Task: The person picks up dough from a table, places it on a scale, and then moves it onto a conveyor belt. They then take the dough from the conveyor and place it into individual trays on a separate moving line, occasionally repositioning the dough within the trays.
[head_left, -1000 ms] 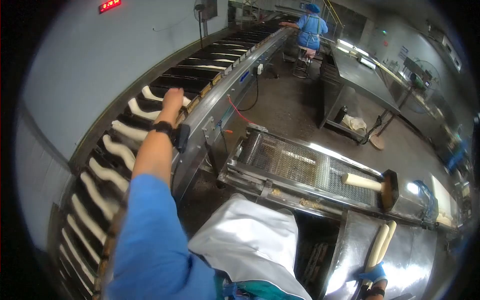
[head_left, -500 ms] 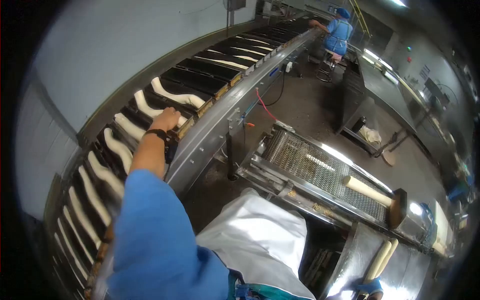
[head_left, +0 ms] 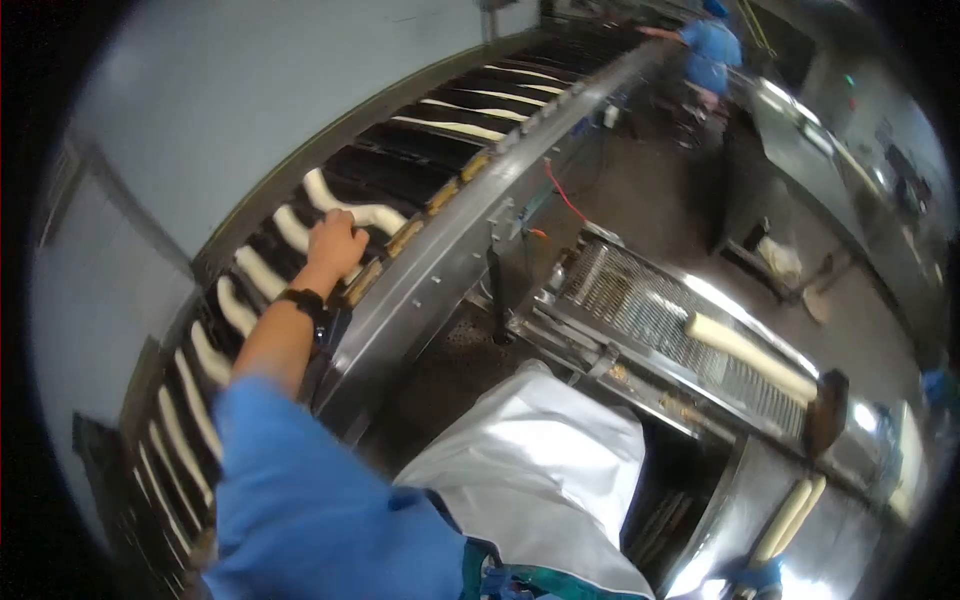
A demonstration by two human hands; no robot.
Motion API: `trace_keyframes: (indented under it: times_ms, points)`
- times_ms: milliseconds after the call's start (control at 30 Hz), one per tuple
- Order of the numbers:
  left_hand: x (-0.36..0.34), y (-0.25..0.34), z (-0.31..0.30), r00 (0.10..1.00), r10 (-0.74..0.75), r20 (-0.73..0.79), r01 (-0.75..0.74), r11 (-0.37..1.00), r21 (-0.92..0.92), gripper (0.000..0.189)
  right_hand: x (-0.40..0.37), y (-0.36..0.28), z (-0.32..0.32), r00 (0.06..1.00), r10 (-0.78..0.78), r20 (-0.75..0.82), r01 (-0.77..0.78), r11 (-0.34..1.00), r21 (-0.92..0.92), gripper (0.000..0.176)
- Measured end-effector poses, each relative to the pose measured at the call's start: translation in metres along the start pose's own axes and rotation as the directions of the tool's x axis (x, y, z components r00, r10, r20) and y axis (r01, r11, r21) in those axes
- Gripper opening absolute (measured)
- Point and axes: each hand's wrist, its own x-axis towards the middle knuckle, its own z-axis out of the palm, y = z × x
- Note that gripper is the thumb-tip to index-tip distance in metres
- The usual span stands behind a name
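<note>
My left hand (head_left: pixel 338 243), with a dark watch on the wrist, reaches over the row of dark baking pans (head_left: pixel 385 158). Its fingers are curled down on a pale dough strip (head_left: pixel 292 230) lying in one pan, and the hand hides the strip's middle. Just beyond it, a curved dough strip (head_left: pixel 345 208) lies in the neighbouring pan. On the near side, more strips, such as one dough strip (head_left: pixel 262 274), lie lengthwise in their pans. My right hand is out of view.
A metal rail (head_left: pixel 440 255) edges the pan line. To the right, a mesh conveyor (head_left: pixel 640 295) carries a dough roll (head_left: pixel 750 355). Two dough rolls (head_left: pixel 788 520) lie on a steel table near a blue thing I cannot make out. A person in blue (head_left: pixel 712 55) works farther along.
My view has shifted, so the conveyor and pans appear farther right. My left hand has drawn back slightly along the dough strip, from its rail-side end toward its middle.
</note>
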Motion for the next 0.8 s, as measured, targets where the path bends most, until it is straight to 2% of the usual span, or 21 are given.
trace_keyframes:
  times_ms: [67, 100, 133, 167, 200, 233, 267, 300, 333, 400, 467, 533, 600, 667, 733, 800]
  points:
    - [0.012, 0.046, -0.016, 0.978, 0.171, -0.123, -0.174, 0.985, -0.013, 0.023, -0.007, -0.004, -0.001, 1.0, -0.024, -0.004, 0.024, 0.99, 0.139, 0.059]
    - [0.02, 0.075, -0.012, 0.951, 0.272, -0.146, -0.295, 0.94, -0.173, 0.024, -0.012, -0.002, -0.005, 1.0, -0.017, -0.019, 0.02, 0.988, 0.156, 0.058]
    - [0.022, 0.119, -0.021, 0.955, 0.295, 0.037, -0.266, 0.902, -0.342, 0.03, 0.014, 0.026, -0.019, 0.999, 0.005, -0.054, -0.002, 0.999, 0.047, 0.065]
    - [0.015, 0.164, -0.026, 0.909, 0.397, 0.128, -0.301, 0.837, -0.456, 0.035, 0.039, 0.054, -0.032, 0.996, 0.026, -0.088, -0.032, 0.998, -0.06, 0.072]
    - [0.007, 0.208, -0.03, 0.848, 0.492, 0.198, -0.315, 0.768, -0.558, 0.04, 0.036, 0.058, -0.038, 0.992, -0.023, -0.122, -0.005, 0.974, -0.226, 0.084]
    - [0.001, 0.247, -0.019, 0.758, 0.63, 0.169, -0.43, 0.678, -0.596, 0.044, 0.029, 0.058, -0.041, 0.985, -0.072, -0.155, 0.006, 0.922, -0.388, 0.097]
    - [-0.004, 0.284, 0.0, 0.654, 0.745, 0.133, -0.528, 0.575, -0.625, 0.048, 0.014, 0.041, -0.039, 0.982, -0.067, -0.175, -0.02, 0.89, -0.456, 0.105]
    - [-0.011, 0.319, 0.024, 0.532, 0.846, 0.039, -0.611, 0.415, -0.674, 0.053, -0.001, 0.025, -0.037, 0.979, -0.063, -0.195, -0.049, 0.852, -0.521, 0.113]
    - [-0.025, 0.355, 0.027, 0.504, 0.864, 0.01, -0.641, 0.381, -0.666, 0.053, 0.003, 0.033, -0.041, 0.972, -0.068, -0.224, -0.064, 0.844, -0.532, 0.116]
    - [-0.043, 0.415, 0.022, 0.445, 0.883, 0.148, -0.634, 0.427, -0.645, 0.058, 0.011, 0.041, -0.044, 0.956, -0.06, -0.288, -0.103, 0.847, -0.521, 0.118]
    - [-0.054, 0.457, 0.043, 0.475, 0.803, 0.359, -0.514, 0.585, -0.628, 0.063, 0.003, 0.038, -0.036, 0.923, -0.101, -0.372, -0.105, 0.862, -0.496, 0.115]
    - [-0.065, 0.472, 0.064, 0.562, 0.788, 0.254, -0.612, 0.602, -0.513, 0.06, -0.03, 0.019, -0.015, 0.836, -0.249, -0.489, -0.025, 0.873, -0.486, 0.103]
    - [-0.064, 0.473, 0.065, 0.564, 0.785, 0.258, -0.69, 0.619, -0.375, 0.052, -0.077, -0.017, 0.02, 0.723, -0.358, -0.59, -0.078, 0.807, -0.585, 0.083]
    - [-0.062, 0.471, 0.065, 0.55, 0.77, 0.322, -0.73, 0.631, -0.261, 0.046, -0.086, 0.026, 0.034, 0.623, -0.551, -0.555, -0.083, 0.659, -0.747, 0.071]
    - [-0.061, 0.469, 0.064, 0.657, 0.707, 0.263, -0.532, 0.682, -0.502, 0.045, -0.102, 0.045, 0.047, 0.647, -0.288, -0.706, -0.263, 0.785, -0.561, 0.066]
    - [-0.049, 0.466, 0.059, 0.753, 0.622, 0.215, -0.328, 0.638, -0.696, 0.044, -0.073, 0.111, 0.051, 0.515, -0.446, -0.732, -0.143, 0.798, -0.586, 0.061]
